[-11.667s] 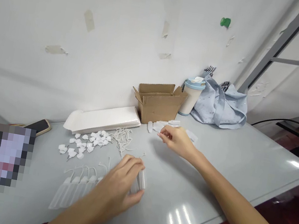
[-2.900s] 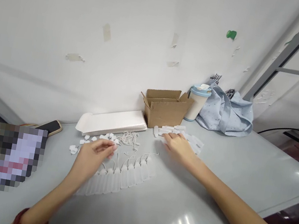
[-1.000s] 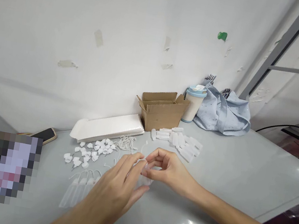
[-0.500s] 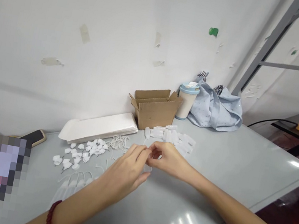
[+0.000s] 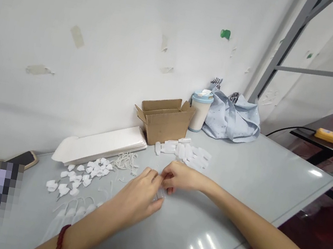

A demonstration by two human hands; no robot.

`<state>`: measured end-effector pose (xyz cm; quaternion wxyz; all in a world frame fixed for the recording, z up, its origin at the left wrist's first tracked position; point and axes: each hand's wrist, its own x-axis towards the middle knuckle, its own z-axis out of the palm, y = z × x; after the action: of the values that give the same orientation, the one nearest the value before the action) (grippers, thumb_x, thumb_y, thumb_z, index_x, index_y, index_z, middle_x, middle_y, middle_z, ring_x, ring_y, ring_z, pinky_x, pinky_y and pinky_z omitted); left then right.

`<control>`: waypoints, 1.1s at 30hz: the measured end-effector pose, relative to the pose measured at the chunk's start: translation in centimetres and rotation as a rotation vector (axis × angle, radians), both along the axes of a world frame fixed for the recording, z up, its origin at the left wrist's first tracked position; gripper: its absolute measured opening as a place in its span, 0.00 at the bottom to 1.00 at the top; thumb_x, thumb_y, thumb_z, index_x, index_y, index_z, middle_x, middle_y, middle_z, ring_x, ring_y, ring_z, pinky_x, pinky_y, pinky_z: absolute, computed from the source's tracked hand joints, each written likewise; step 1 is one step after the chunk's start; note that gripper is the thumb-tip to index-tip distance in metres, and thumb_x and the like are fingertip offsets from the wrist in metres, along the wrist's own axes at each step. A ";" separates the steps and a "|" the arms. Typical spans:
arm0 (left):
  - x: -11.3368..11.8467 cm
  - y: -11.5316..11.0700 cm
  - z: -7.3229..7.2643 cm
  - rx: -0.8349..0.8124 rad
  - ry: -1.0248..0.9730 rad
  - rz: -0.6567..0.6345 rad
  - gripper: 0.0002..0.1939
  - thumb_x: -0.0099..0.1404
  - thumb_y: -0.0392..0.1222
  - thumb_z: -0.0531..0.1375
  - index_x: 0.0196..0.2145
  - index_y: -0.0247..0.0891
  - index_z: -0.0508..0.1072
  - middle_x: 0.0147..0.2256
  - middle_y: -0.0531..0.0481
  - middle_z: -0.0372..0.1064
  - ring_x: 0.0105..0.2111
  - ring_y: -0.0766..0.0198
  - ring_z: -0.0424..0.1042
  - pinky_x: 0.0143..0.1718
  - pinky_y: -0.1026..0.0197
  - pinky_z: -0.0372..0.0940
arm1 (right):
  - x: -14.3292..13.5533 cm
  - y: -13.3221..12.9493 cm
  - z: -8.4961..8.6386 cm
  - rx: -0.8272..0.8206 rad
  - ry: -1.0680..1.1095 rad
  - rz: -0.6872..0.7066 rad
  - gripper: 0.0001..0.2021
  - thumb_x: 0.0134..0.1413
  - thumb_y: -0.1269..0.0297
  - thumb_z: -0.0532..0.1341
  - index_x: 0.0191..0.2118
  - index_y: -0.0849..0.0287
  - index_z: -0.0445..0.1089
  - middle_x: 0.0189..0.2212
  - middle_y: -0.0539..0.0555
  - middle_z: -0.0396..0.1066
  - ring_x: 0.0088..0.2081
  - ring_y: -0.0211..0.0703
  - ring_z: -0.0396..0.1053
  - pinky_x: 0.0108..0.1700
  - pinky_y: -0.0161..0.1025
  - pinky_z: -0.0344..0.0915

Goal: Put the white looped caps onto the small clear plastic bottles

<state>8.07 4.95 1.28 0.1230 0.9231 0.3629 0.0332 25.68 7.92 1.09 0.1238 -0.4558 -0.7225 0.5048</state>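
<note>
A small clear plastic bottle (image 5: 160,193) is in my left hand (image 5: 137,192), partly hidden by the fingers and thumb. My right hand (image 5: 179,176) is closed in a pinch at the bottle's upper end, against the left fingertips; what lies between its fingers is hidden. Just beyond the hands lies a pile of clear plastic bottles (image 5: 191,154). To the left are loose white caps (image 5: 89,172) and a tangle of white strings (image 5: 127,161). Beside my left forearm, several clear bottles with looped strings (image 5: 71,212) lie in a row.
An open cardboard box (image 5: 166,128) stands by the wall, beside a lidded cup (image 5: 200,111) and a light blue cloth bag (image 5: 232,119). A stack of white sheets (image 5: 105,143) lies left of the box. A phone (image 5: 23,159) rests at the far left.
The view has turned slightly to the right. My right hand has curled in more, its fingers now bent down over the bottle's end. My left hand keeps its hold.
</note>
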 end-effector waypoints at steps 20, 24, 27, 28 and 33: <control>-7.3 3.0 0.1 0.113 -0.131 0.209 0.15 0.67 0.44 0.47 0.42 0.37 0.70 0.42 0.42 0.68 0.44 0.51 0.66 0.43 0.49 0.63 | 2.6 1.0 2.7 0.289 -0.052 -0.246 0.05 0.47 0.73 0.57 0.25 0.64 0.69 0.21 0.51 0.70 0.22 0.38 0.71 0.23 0.30 0.62; -7.8 4.0 -1.1 0.110 -0.107 0.175 0.15 0.65 0.41 0.47 0.42 0.36 0.71 0.39 0.42 0.68 0.42 0.52 0.66 0.42 0.51 0.63 | 2.5 0.9 2.7 0.270 -0.064 -0.209 0.05 0.47 0.75 0.56 0.25 0.64 0.69 0.22 0.51 0.70 0.22 0.37 0.70 0.21 0.29 0.61; -7.2 4.3 -1.7 0.126 -0.094 0.143 0.15 0.66 0.40 0.47 0.41 0.36 0.72 0.36 0.42 0.67 0.40 0.52 0.66 0.40 0.52 0.63 | 2.9 1.3 2.5 0.357 -0.133 -0.271 0.06 0.48 0.75 0.55 0.26 0.64 0.68 0.22 0.51 0.70 0.20 0.35 0.68 0.21 0.29 0.60; -7.1 4.4 -1.8 0.131 -0.091 0.131 0.16 0.66 0.40 0.47 0.40 0.36 0.72 0.36 0.42 0.67 0.39 0.53 0.65 0.40 0.52 0.63 | 3.2 1.5 2.4 0.397 -0.176 -0.300 0.06 0.49 0.75 0.55 0.26 0.64 0.68 0.23 0.51 0.70 0.18 0.33 0.67 0.21 0.29 0.59; -8.2 4.1 -1.3 0.154 -0.221 0.164 0.16 0.66 0.46 0.48 0.36 0.37 0.73 0.38 0.43 0.69 0.41 0.54 0.66 0.41 0.53 0.63 | 4.3 2.4 2.2 0.550 -0.470 -0.424 0.05 0.52 0.72 0.58 0.28 0.63 0.69 0.26 0.53 0.72 0.20 0.34 0.66 0.24 0.32 0.55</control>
<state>-0.17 9.08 0.00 0.0878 0.8877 0.4178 0.1724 30.01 10.33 3.25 0.1737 -0.6471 -0.7293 0.1384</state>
